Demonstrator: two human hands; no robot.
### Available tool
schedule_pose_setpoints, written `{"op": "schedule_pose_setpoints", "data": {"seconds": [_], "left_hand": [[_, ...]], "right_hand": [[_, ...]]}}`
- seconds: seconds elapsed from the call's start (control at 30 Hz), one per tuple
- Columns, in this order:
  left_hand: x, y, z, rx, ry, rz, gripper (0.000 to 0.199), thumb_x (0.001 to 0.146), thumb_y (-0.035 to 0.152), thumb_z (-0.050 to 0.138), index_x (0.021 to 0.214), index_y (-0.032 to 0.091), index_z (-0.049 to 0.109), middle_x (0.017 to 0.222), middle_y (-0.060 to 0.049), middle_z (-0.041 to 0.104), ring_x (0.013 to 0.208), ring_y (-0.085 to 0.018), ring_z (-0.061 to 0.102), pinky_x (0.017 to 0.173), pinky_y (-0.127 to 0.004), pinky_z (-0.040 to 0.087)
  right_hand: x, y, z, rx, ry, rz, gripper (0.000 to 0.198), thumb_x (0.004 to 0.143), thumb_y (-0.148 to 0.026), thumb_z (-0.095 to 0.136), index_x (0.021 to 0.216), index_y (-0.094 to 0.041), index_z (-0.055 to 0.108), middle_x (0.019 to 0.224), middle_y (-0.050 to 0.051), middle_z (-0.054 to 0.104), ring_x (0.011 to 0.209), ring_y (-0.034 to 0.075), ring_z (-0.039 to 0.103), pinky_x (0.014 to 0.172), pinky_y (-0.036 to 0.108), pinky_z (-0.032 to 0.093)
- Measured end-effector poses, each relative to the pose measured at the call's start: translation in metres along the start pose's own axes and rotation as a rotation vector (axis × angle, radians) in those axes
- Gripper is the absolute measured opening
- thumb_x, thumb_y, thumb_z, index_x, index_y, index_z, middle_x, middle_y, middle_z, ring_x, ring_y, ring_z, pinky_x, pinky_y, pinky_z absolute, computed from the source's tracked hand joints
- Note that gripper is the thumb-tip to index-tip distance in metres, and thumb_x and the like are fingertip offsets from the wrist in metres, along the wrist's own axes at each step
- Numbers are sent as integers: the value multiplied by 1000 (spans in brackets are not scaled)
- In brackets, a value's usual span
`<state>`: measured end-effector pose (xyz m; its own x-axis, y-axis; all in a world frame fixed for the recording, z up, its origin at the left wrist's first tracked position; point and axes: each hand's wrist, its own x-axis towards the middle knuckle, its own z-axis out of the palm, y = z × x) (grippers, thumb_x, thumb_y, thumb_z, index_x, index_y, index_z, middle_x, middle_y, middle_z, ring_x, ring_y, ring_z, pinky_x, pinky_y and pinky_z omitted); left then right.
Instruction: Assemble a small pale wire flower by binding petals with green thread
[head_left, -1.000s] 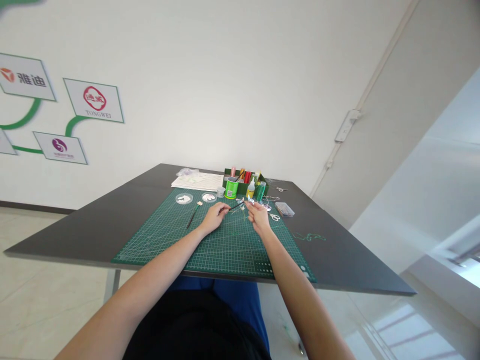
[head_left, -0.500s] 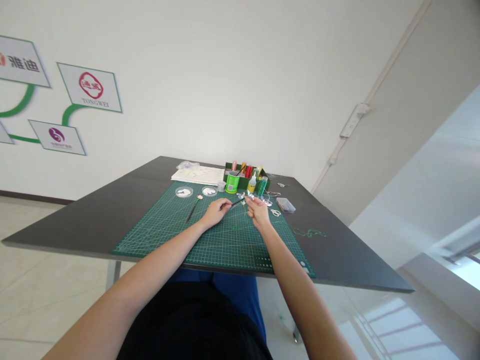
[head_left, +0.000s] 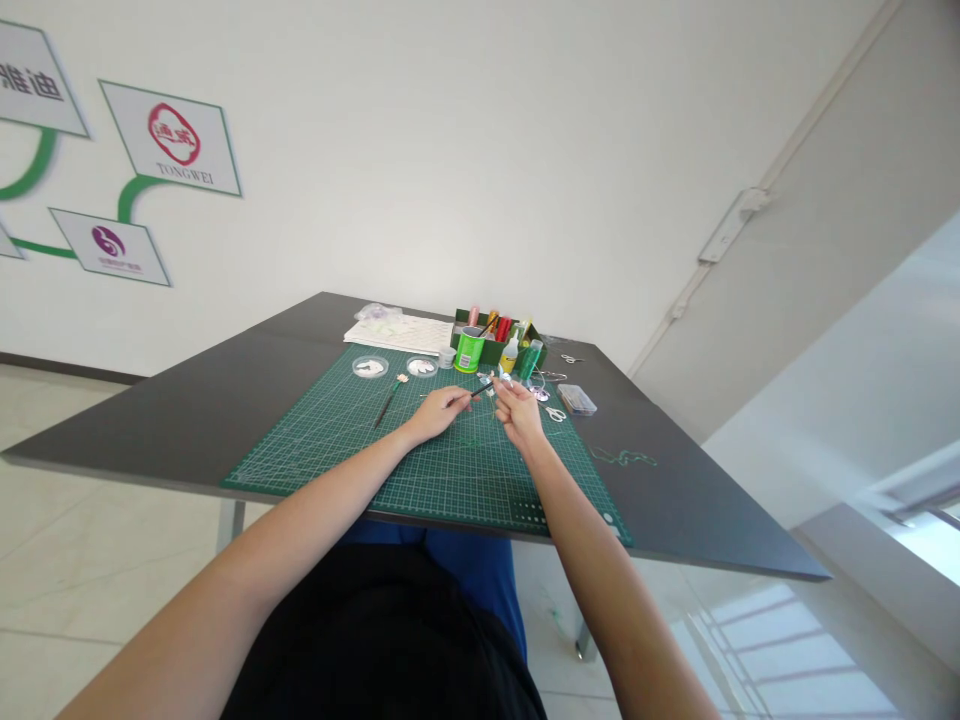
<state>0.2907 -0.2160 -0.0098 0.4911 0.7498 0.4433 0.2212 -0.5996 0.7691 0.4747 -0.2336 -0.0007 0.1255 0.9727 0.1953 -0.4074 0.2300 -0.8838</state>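
My left hand point(head_left: 441, 412) is closed around a thin dark stick point(head_left: 482, 389) that slants up to the right over the mat. At the stick's far end my right hand point(head_left: 519, 412) is closed in a pinch; whatever lies between its fingertips is too small to make out. Both hands are above the green cutting mat point(head_left: 330, 430). Left of them lies another dark stick point(head_left: 387, 404) with green near its top and a small cream flower-like tip point(head_left: 402, 379). Small shiny pieces lie just beyond the fingers, partly hidden.
Two shallow dishes point(head_left: 370, 367) with white contents stand at the mat's back. Behind are a green tin point(head_left: 469, 350), a glue-like bottle point(head_left: 509, 354) and a box of coloured spools point(head_left: 491, 352). White-handled scissors point(head_left: 555, 414), a clear case point(head_left: 577, 400) and green thread point(head_left: 624, 458) lie right.
My view has tilted slightly, so the table sits a little higher in the picture. Both hands keep nearly the same place over the mat, with the stick still in the left.
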Motion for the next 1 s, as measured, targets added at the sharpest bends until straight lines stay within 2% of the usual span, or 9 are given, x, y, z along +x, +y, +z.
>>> {"op": "schedule_pose_setpoints", "data": {"seconds": [0.1,0.27,0.37,0.47,0.6,0.7,0.8,0.9,1.0], "left_hand": [[-1,4,0,-83,-76,-33,40,98,43,44,94,12,69,79,-3,68,51,-10,48,56,-24,40],[-1,11,-2,-159,-134,-61,40,97,45,46,97,11,69,74,-2,67,52,-10,45,53,-22,36],[1,10,-2,-320,-189,-109,42,93,45,52,111,10,67,79,-4,68,47,-7,42,48,-22,32],[4,9,-2,-481,-217,-147,44,90,45,58,116,11,65,86,-6,68,46,-6,43,45,-22,28],[10,9,-1,-543,-135,-122,38,89,47,62,103,12,67,74,-1,62,46,-5,42,44,-21,26],[13,10,-2,-513,-66,-103,35,87,46,65,92,11,66,66,2,58,43,-5,41,44,-21,28],[14,12,-4,-471,-68,-110,31,87,43,65,87,12,63,64,2,60,44,-6,48,46,-21,31],[15,13,-5,-448,-93,-75,30,90,43,61,86,13,62,67,-2,66,57,-11,62,55,-22,38],[17,15,-4,-436,-98,-49,33,91,44,60,89,12,64,72,-5,70,69,-14,66,64,-25,44]], "right_hand": [[-1,0,1,14,-21,0,39,55,-36,92,74,-18,62,58,-9,49,41,1,16,34,19,10],[-2,-2,2,25,-46,-1,40,55,-38,92,76,-17,65,58,-9,48,41,0,16,33,17,10],[-3,-3,3,18,-50,-19,37,58,-37,91,78,-17,66,57,-9,48,41,1,15,33,18,9],[-4,-3,5,13,-48,-25,37,58,-36,91,81,-17,69,55,-9,45,41,1,15,34,18,10],[-6,-2,9,3,-38,-22,38,56,-36,91,82,-16,71,52,-10,41,42,1,15,35,19,10],[-7,-2,12,-18,-32,-25,37,57,-36,89,82,-17,72,52,-10,44,42,2,15,35,20,9],[-8,-2,14,-31,-35,-27,37,57,-37,89,84,-17,73,55,-8,49,42,2,16,35,20,10],[-9,-2,15,-34,-35,-28,37,57,-37,89,84,-17,73,57,-7,53,42,1,17,36,20,10],[-9,-2,15,-38,-34,-25,37,58,-38,89,83,-17,72,62,-3,61,41,1,19,36,20,10]]}}
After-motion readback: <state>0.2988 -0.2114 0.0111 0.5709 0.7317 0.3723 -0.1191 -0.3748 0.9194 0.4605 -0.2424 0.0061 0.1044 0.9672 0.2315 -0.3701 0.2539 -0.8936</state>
